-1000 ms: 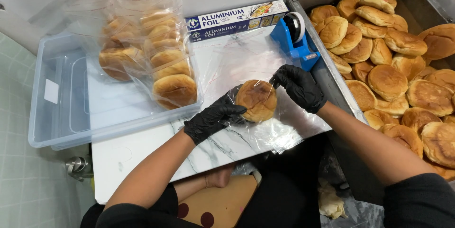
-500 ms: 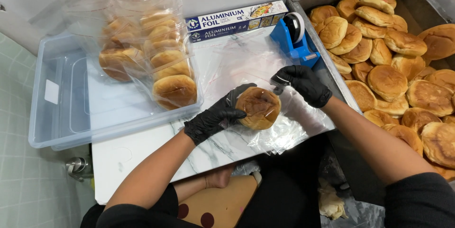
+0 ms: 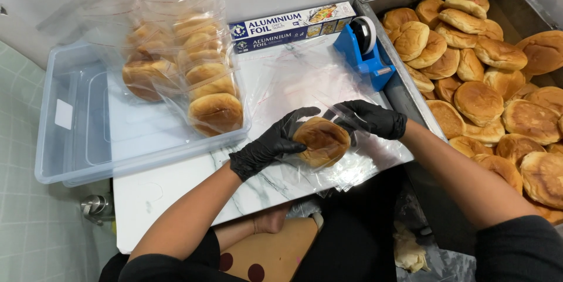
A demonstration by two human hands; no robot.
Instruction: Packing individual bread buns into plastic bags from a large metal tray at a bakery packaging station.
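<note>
White marble-pattern surface (image 3: 176, 191) w/ metal tray of browned round buns (image 3: 498, 88) at right, clear plastic bin (image 3: 76, 135) w/ bagged buns (image 3: 196, 91) at left. Blue tape dispenser (image 3: 366, 50) near tray. Left hand (image 3: 270, 144), black glove, grip clasping round brown bun (image 3: 321, 141) over clear plastic bags (image 3: 293, 82); right hand (image 3: 366, 119) pinching bag film beside it.

I see a thin black glove, slightly glossy and creased at the knuckles, on my left hand (image 3: 267, 148) and its match on my right hand (image 3: 369, 119). Both forearms are bare; black sleeves start near the elbows.
</note>
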